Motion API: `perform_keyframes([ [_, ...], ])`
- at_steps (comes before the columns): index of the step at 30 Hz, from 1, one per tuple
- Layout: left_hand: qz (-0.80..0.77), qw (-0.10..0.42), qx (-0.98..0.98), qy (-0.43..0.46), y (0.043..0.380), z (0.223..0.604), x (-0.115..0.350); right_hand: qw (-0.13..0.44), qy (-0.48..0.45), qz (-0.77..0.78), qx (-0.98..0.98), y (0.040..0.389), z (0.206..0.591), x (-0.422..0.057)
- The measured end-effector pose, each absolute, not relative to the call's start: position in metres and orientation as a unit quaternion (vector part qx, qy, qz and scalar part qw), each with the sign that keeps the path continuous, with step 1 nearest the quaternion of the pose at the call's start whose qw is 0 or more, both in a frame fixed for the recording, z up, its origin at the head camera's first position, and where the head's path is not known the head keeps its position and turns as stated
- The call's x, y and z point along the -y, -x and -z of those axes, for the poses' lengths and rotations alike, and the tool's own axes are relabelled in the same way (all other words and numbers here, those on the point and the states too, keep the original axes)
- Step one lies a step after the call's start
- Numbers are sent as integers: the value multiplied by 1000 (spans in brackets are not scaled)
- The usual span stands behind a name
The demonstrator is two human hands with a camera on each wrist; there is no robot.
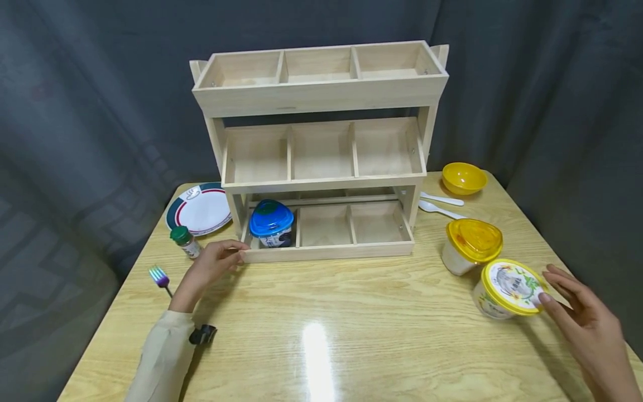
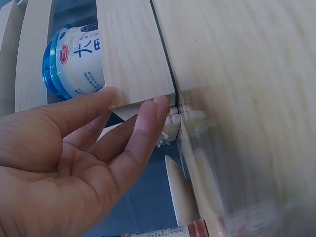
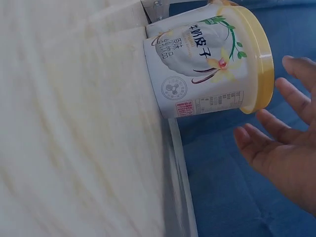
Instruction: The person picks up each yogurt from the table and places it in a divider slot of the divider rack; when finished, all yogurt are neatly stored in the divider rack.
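Note:
My left hand is at the lower left front corner of the wooden rack; its fingertips touch the corner with the fingers loosely bent. A blue-lidded tub sits in the bottom tier's left compartment, just beyond that hand. At the right, my right hand is beside a round tub with a yellow-rimmed lid, its fingers spread and lightly bent. In the right wrist view a small gap shows between these fingers and the yellow lid rim. A tub with an orange lid stands just behind.
Left of the rack are a plate, a green-capped jar and a shiny fork. To its right lie two white spoon-like utensils, with a yellow bowl behind. Dark curtains hang round the table.

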State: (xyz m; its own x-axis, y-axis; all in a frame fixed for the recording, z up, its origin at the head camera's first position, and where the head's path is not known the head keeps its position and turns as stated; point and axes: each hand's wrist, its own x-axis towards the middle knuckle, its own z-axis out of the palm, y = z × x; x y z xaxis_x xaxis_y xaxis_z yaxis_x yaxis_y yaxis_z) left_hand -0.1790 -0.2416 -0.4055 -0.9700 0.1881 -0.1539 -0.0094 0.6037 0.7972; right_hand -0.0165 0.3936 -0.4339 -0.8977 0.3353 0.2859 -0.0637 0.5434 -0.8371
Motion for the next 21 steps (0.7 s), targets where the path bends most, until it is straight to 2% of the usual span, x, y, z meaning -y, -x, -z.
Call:
perform_keyframes([
  [10, -454, 117, -882, -44, 180, 406, 242, 145, 36, -515, 844, 16, 446, -408],
  [21, -456, 117, -881, -47, 179, 406, 242, 90, 58, -501, 859, 13, 451, -413],
])
